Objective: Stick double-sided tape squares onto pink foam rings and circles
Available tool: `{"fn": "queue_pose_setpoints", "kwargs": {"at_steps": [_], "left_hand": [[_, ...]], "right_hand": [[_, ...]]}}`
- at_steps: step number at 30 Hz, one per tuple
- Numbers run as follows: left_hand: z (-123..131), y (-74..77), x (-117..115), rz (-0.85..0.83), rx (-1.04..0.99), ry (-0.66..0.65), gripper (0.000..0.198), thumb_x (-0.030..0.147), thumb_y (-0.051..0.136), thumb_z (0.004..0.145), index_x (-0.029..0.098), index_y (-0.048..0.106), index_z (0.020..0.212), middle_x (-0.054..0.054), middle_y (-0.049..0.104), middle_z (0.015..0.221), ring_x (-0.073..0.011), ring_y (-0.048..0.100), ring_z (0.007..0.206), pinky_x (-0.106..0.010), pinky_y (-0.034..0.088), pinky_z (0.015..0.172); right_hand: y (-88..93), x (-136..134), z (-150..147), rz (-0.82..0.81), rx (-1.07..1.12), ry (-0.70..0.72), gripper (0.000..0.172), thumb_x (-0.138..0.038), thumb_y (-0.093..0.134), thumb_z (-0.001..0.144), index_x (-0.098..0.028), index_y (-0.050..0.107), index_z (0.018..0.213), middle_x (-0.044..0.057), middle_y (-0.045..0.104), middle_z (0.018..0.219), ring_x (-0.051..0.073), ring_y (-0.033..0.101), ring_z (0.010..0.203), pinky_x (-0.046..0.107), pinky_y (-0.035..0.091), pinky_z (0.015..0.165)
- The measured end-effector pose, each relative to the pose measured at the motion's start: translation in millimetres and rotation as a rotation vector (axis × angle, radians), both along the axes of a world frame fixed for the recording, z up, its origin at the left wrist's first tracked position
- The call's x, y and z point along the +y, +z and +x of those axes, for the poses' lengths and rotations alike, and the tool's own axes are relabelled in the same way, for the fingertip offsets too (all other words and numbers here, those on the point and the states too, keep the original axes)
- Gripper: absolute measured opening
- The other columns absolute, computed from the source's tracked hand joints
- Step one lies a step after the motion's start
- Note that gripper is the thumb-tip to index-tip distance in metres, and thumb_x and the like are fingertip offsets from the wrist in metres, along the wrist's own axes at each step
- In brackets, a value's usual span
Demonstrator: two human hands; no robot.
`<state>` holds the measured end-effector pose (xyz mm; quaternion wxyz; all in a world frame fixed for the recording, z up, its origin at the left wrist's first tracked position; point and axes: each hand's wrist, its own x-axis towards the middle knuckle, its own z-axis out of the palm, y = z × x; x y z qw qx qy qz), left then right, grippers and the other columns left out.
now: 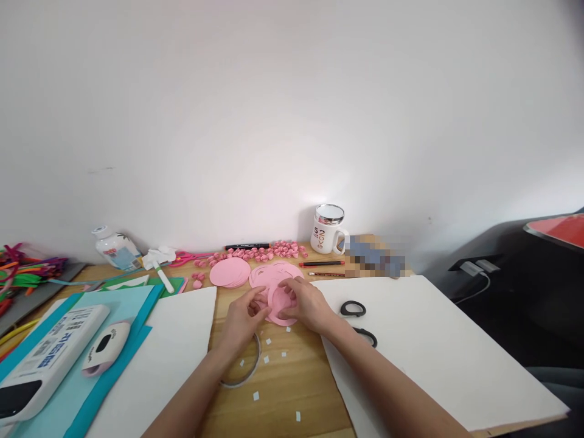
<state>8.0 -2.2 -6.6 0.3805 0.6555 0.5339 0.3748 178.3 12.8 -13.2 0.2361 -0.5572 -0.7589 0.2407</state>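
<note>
Both my hands meet over a pink paper circle (279,302) on the wooden desk (292,377). My left hand (241,319) pinches the circle's left edge with closed fingers. My right hand (306,302) curls over its right side, fingers bent onto the paper. More pink paper circles (229,272) lie just behind, one stack to the left. A roll of double-sided tape (244,371) lies under my left wrist, with small white backing scraps (256,396) scattered around it.
Black scissors (358,320) lie on a white sheet (433,347) at right. Another white sheet (168,347), blue paper (114,365), a white box (50,359) and a paper punch (106,347) lie left. A lidded mug (328,229), pens, pink paper rolls (269,249) and a bottle (114,247) line the wall.
</note>
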Motion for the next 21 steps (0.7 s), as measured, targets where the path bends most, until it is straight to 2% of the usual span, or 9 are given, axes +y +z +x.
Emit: {"fn": "queue_pose_setpoints", "kwargs": {"at_steps": [6,8,12,14,17,19,21], "left_hand": [[3,5.7,-3,-0.021,-0.071,0.033,0.043,0.022,0.060,0.062,0.013,0.057,0.104,-0.002,0.064,0.071,-0.0150,0.057,0.061,-0.027,0.046,0.058],[3,7.8,-3,-0.013,-0.068,0.054,0.043,0.023,0.060,0.062,0.013,0.057,0.104,-0.002,0.063,0.070,-0.0148,0.057,0.061,-0.027,0.046,0.058],[0,10.2,-2,-0.020,-0.136,0.063,0.045,0.025,0.061,0.063,0.013,0.057,0.106,-0.001,0.063,0.069,-0.0150,0.058,0.065,-0.026,0.046,0.061],[-1,11.0,-1,-0.010,-0.169,0.079,0.046,0.026,0.062,0.062,0.013,0.057,0.106,-0.001,0.063,0.069,-0.0150,0.058,0.066,-0.026,0.046,0.061],[-2,12.1,0,0.023,-0.192,0.146,0.043,0.030,0.063,0.063,0.014,0.059,0.103,-0.004,0.064,0.077,-0.0164,0.059,0.070,-0.027,0.047,0.062],[-2,12.6,0,0.028,-0.226,0.222,0.043,0.033,0.064,0.064,0.014,0.059,0.102,-0.007,0.065,0.084,-0.0186,0.060,0.075,-0.030,0.049,0.066],[-2,12.8,0,-0.037,-0.296,0.268,0.042,0.038,0.063,0.065,0.012,0.059,0.098,-0.010,0.066,0.087,-0.0200,0.062,0.076,-0.032,0.049,0.068]], "right_hand": [[-4.0,3,-1,0.006,0.128,0.026,0.045,-0.031,0.073,0.055,-0.020,0.057,0.096,0.002,0.056,0.081,0.015,0.053,0.068,0.026,0.041,0.063],[-1.8,3,0,0.060,0.157,0.002,0.046,-0.035,0.071,0.058,-0.022,0.057,0.100,0.005,0.056,0.089,0.017,0.054,0.076,0.028,0.042,0.066],[1.8,4,4,0.142,0.244,-0.019,0.059,-0.039,0.068,0.061,-0.025,0.048,0.114,0.008,0.053,0.107,0.022,0.050,0.094,0.033,0.042,0.074],[2.2,5,5,0.078,0.338,-0.013,0.054,-0.040,0.065,0.063,-0.022,0.051,0.112,0.006,0.059,0.097,0.021,0.054,0.085,0.033,0.042,0.071],[3.3,6,3,-0.098,0.600,0.011,0.035,-0.042,0.061,0.067,-0.015,0.061,0.090,0.004,0.063,0.074,0.016,0.056,0.065,0.028,0.043,0.059],[5.0,6,1,-0.197,0.831,0.021,0.034,-0.043,0.062,0.066,-0.013,0.061,0.081,0.004,0.063,0.070,0.015,0.056,0.063,0.027,0.044,0.056],[6.7,6,0,-0.256,1.032,-0.005,0.037,-0.043,0.066,0.061,-0.013,0.061,0.081,0.004,0.064,0.073,0.016,0.058,0.066,0.028,0.046,0.059]]}}
